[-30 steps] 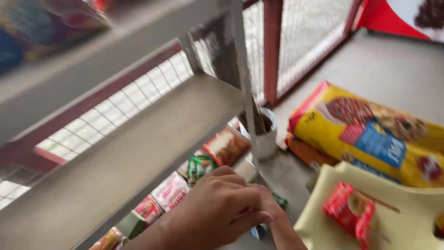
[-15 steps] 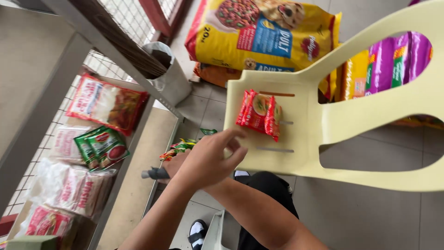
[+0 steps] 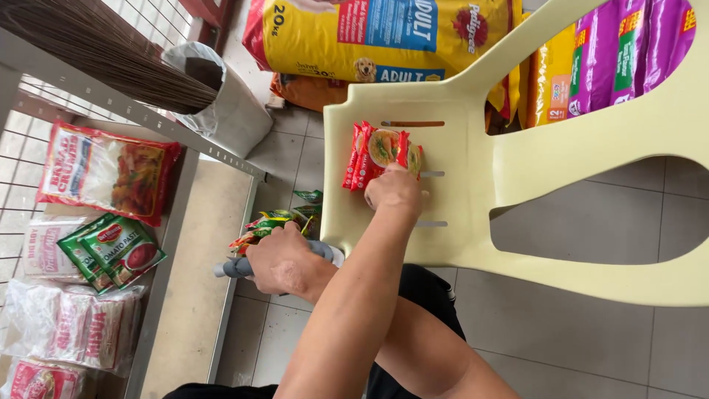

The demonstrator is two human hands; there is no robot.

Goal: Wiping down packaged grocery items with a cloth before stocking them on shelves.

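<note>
1. Noodle packets [image 3: 380,154], a small stack of red ones, lie on the seat of the pale yellow plastic chair [image 3: 473,222], near its slotted middle. The right hand [image 3: 394,190] rests on the stack's near edge with its fingers curled over the packets; whether they pinch a packet or only press on it cannot be told from this angle.
2. Left hand [image 3: 281,260] is closed around a grey handle [image 3: 236,267] with several small green and red sachets [image 3: 273,222] bunched just above it, so this hand is full.
3. Judged from this, a clean pick calls for the right fingers to close on the whole stack at once, thumb under the near edge, since slick wrappers are likely to slide apart.
4. Lifting straight up off the seat looks safest; dragging could catch a corner in the seat slots [image 3: 432,174].
5. Metal shelf [image 3: 188,295] to the left carries a breadcrumb bag [image 3: 107,171], green tomato paste pouches [image 3: 111,247] and white packets [image 3: 70,325]. Bare space shows on the lower board beside them.
6. Broom [image 3: 103,52] bristles overhang the shelf frame.
</note>
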